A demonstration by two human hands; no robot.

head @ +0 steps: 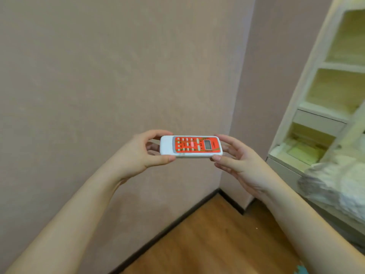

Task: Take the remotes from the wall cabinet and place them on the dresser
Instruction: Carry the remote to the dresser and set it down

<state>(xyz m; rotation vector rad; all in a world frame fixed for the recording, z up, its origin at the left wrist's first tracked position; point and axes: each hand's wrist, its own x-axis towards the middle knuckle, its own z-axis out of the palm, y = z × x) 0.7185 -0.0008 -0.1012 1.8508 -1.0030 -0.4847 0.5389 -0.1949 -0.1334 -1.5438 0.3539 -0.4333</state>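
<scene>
A white remote (190, 146) with an orange-red button panel and a small grey screen is held level in mid-air in front of the pink wall. My left hand (141, 154) pinches its left end between thumb and fingers. My right hand (235, 158) holds the right end, thumb under the near edge and fingers behind it. A white shelf unit (320, 107) with open compartments stands at the right, blurred.
The pink wall (118, 66) fills the left and centre, meeting a second wall at a corner. A dark skirting board runs along the wooden floor (213, 240) below. A blurred white and grey fluffy thing (335, 186) lies at the right, in front of the shelf unit.
</scene>
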